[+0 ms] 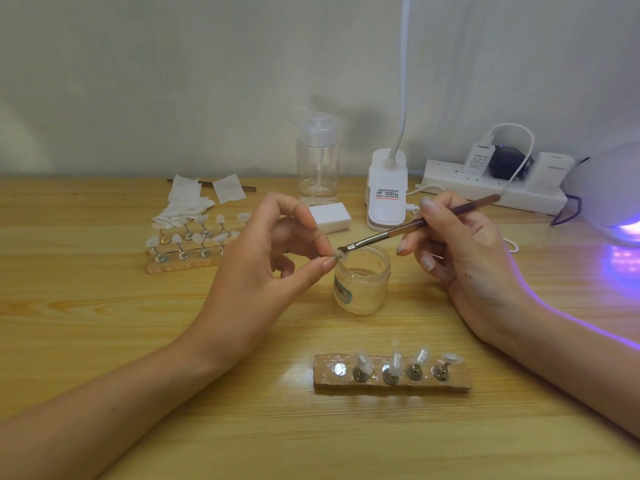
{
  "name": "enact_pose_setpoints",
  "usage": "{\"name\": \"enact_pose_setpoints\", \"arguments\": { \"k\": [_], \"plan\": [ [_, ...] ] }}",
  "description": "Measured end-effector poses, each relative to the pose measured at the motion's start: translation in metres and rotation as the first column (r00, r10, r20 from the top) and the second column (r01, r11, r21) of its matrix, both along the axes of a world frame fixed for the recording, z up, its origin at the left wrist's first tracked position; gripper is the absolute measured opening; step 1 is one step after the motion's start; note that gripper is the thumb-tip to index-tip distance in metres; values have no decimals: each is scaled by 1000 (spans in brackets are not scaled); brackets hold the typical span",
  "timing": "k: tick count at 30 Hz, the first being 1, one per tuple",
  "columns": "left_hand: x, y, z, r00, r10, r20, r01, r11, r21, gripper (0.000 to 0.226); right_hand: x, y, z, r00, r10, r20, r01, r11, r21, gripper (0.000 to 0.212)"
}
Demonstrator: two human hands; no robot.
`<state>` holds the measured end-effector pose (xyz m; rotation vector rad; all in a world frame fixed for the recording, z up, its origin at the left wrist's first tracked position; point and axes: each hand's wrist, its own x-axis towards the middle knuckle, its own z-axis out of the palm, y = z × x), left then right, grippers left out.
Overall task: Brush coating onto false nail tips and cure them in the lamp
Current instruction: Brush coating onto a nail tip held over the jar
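Note:
My left hand (277,251) pinches a small false nail tip (338,255) between thumb and fingertips, above the rim of an open clear jar of coating (362,282). My right hand (460,251) grips a brown-handled brush (419,223), and its bristles touch the nail tip. In front of me a wooden holder (391,372) carries several nail tips on metal stands, with its leftmost magnet bare. At the right edge the curing lamp (609,188) glows violet.
A second wooden holder (190,251) with several nail tips sits at the left, behind it wipes (187,202) and another brush. At the back stand a pump bottle (318,161), a white block (329,218), a clip desk lamp (386,199) and a power strip (491,185).

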<state>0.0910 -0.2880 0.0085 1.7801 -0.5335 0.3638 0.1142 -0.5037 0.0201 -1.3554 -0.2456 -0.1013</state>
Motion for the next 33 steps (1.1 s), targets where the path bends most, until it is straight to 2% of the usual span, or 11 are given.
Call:
{"name": "enact_pose_setpoints", "arguments": {
  "k": [4, 8, 14, 22, 28, 33],
  "plan": [
    [0, 0, 1, 1000, 2, -7, -2, 1000, -4, 30, 1, 0, -1, 999, -53, -13, 53, 999, 11, 20],
    [0, 0, 1, 1000, 3, -10, -3, 1000, -7, 30, 0, -1, 1, 999, 0, 36, -1, 999, 36, 19],
    [0, 0, 0, 1000, -3, -12, 2, 1000, -27, 31, 0, 0, 0, 998, -52, -27, 51, 999, -12, 20],
    [1, 0, 0, 1000, 1, -24, -2, 1000, -21, 29, -1, 0, 1, 999, 14, 42, -15, 1000, 9, 22],
    [1, 1, -2, 999, -16, -27, 16, 1000, -18, 27, 0, 0, -1, 999, -37, 11, 37, 999, -22, 23],
    [2, 1, -2, 998, -38, -54, 35, 998, -59, 27, -1, -1, 0, 998, -4, 64, 4, 1000, 11, 21]
  ]
}}
